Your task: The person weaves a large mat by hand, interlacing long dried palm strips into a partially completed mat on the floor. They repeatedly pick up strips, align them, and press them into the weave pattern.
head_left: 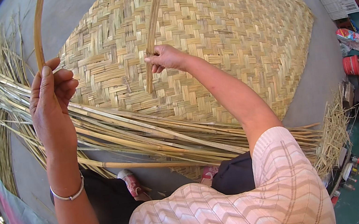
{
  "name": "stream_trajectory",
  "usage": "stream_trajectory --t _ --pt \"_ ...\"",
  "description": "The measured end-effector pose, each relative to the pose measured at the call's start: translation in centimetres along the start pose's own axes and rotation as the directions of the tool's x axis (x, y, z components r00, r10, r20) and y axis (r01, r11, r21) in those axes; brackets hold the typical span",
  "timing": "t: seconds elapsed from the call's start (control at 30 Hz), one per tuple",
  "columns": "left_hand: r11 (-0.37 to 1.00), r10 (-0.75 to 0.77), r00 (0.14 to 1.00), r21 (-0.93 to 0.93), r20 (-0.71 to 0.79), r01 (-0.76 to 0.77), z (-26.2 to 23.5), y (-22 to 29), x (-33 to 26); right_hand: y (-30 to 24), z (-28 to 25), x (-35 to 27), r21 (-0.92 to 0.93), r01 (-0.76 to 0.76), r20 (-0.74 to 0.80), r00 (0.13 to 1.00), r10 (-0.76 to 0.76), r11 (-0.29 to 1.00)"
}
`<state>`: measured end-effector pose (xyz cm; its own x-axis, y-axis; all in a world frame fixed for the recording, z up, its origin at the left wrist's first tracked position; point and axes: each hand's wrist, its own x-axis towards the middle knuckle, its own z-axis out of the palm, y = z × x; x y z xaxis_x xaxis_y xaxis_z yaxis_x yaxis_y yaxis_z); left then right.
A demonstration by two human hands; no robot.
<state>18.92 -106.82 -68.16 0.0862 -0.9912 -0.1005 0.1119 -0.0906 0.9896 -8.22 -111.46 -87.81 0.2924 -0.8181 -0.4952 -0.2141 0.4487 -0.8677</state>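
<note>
My left hand (50,88) is raised at the left, its thumb pressed on a tan reed strip (38,33) that runs up out of view. Toward the middle, my right hand (166,58) pinches another reed strip (154,14), whose lower end points down past the fingers. Behind that hand lies a large woven mat (231,22) with a zigzag pattern, flat on the floor. A long bundle of loose reed strips (145,132) stretches across its near edge, in front of my feet.
More thin reeds (0,146) lie on the grey floor at the left, beside a pale cloth sheet (24,218). At the right are a heap of straw scraps (333,134), a red round container (351,65), a plastic packet (352,40) and a printed carton (338,2). My pink shoe (130,183) stands near the bundle.
</note>
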Motion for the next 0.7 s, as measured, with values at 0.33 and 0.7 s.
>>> stream_trajectory --t 0.33,0.7 --pt "1.000 -0.002 1.000 0.015 -0.014 0.002 0.1 0.2 -0.4 0.6 -1.0 0.7 0.034 -0.021 0.014 1.000 0.020 0.999" --pt "0.999 -0.025 0.998 0.029 -0.056 0.026 -0.3 0.1 -0.3 1.6 -0.6 1.3 0.030 -0.055 0.094 0.994 0.052 0.998"
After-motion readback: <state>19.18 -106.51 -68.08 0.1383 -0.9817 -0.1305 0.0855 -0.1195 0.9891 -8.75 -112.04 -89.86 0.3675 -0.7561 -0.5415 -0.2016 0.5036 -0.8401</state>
